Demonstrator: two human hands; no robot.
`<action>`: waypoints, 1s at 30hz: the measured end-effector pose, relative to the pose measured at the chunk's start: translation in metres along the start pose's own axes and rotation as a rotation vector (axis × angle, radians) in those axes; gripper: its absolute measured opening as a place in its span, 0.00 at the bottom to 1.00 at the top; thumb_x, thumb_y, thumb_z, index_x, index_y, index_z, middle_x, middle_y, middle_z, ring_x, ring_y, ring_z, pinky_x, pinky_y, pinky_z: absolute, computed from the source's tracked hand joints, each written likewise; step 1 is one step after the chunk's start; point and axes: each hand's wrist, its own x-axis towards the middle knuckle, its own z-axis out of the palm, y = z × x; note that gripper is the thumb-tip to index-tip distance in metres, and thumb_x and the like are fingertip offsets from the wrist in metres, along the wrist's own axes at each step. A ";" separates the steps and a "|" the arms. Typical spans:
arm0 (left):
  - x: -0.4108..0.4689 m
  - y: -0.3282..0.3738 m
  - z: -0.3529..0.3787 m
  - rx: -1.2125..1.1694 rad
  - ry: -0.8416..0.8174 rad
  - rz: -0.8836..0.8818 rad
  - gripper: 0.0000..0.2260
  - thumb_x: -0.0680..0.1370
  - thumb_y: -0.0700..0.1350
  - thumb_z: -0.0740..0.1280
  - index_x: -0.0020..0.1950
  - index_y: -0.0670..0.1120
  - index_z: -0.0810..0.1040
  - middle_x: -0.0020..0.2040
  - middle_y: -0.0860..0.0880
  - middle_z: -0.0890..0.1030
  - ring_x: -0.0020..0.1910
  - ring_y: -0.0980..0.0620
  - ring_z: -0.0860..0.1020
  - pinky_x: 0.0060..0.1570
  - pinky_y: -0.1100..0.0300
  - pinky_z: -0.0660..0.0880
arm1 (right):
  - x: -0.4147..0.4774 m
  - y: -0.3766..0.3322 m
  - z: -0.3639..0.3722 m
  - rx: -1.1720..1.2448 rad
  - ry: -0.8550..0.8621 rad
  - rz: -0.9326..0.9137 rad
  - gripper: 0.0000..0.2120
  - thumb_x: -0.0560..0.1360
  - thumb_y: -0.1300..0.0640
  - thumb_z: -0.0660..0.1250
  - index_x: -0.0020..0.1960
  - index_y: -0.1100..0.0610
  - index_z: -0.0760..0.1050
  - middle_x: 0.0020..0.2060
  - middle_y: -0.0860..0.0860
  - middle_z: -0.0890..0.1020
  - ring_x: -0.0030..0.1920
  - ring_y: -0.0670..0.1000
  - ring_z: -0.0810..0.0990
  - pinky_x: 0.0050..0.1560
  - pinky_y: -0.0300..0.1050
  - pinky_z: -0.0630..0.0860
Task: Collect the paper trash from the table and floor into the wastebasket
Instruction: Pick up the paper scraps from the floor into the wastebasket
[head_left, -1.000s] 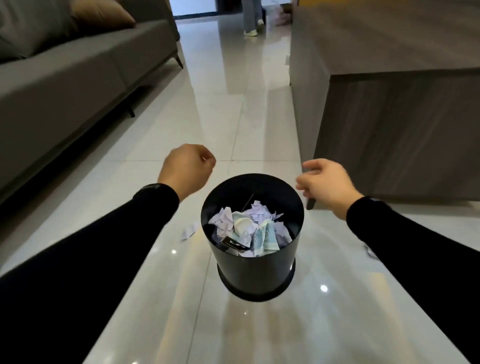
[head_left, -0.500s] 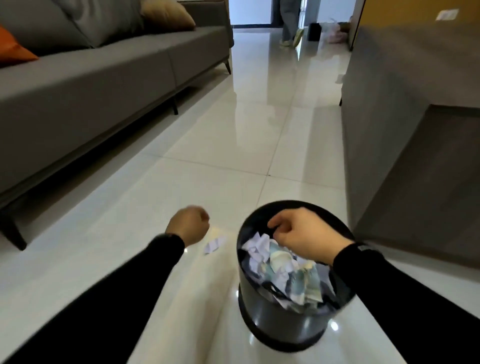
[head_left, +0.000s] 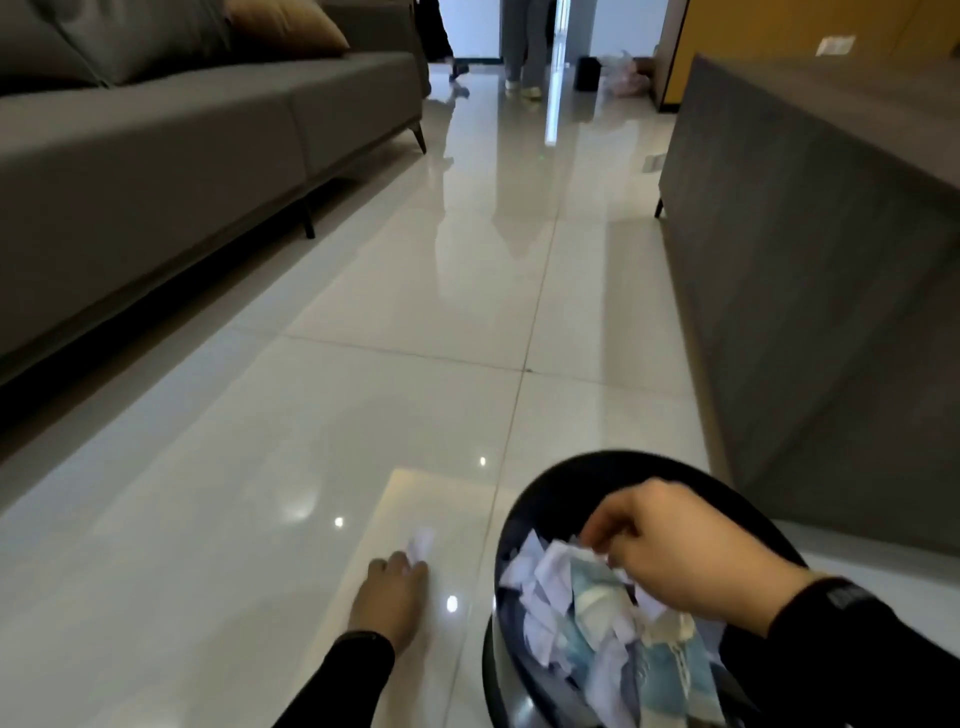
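Note:
A black round wastebasket stands at the lower right, heaped with crumpled white and pale blue paper. My right hand hovers over its opening with fingers curled down onto the paper; whether it grips anything is hidden. To the left of the basket a small white paper scrap lies on the glossy floor. My left hand reaches down to it with fingers stretched out and the fingertips touching the scrap's near edge.
A grey sofa on thin legs runs along the left. A dark wood-grain table blocks the right side. A tiled aisle runs between them. Far back stand a person's legs, a small black bin and a plastic bag.
My left hand has dropped from a fist to the floor and opened its fingers onto the scrap. My right hand has moved over the basket, onto the paper. The view has swung lower.

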 end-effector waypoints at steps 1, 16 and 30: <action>-0.003 0.000 0.001 0.006 0.025 0.000 0.12 0.74 0.41 0.65 0.57 0.46 0.76 0.56 0.44 0.77 0.53 0.43 0.77 0.49 0.57 0.75 | -0.001 0.000 0.000 0.012 0.018 0.000 0.16 0.70 0.62 0.60 0.46 0.49 0.83 0.31 0.36 0.77 0.32 0.31 0.73 0.31 0.17 0.67; -0.081 0.121 -0.242 -0.406 0.031 0.455 0.12 0.71 0.54 0.69 0.53 0.55 0.79 0.28 0.57 0.76 0.31 0.60 0.73 0.30 0.73 0.65 | -0.076 0.044 -0.039 0.207 0.362 0.140 0.13 0.70 0.64 0.62 0.45 0.54 0.83 0.42 0.54 0.86 0.45 0.52 0.84 0.52 0.43 0.79; -0.110 0.455 -0.166 -0.005 0.011 0.669 0.11 0.76 0.49 0.61 0.54 0.52 0.80 0.54 0.48 0.82 0.55 0.44 0.78 0.52 0.56 0.72 | -0.293 0.360 -0.077 0.406 0.518 0.703 0.12 0.71 0.65 0.62 0.48 0.57 0.81 0.49 0.57 0.84 0.52 0.57 0.82 0.55 0.47 0.78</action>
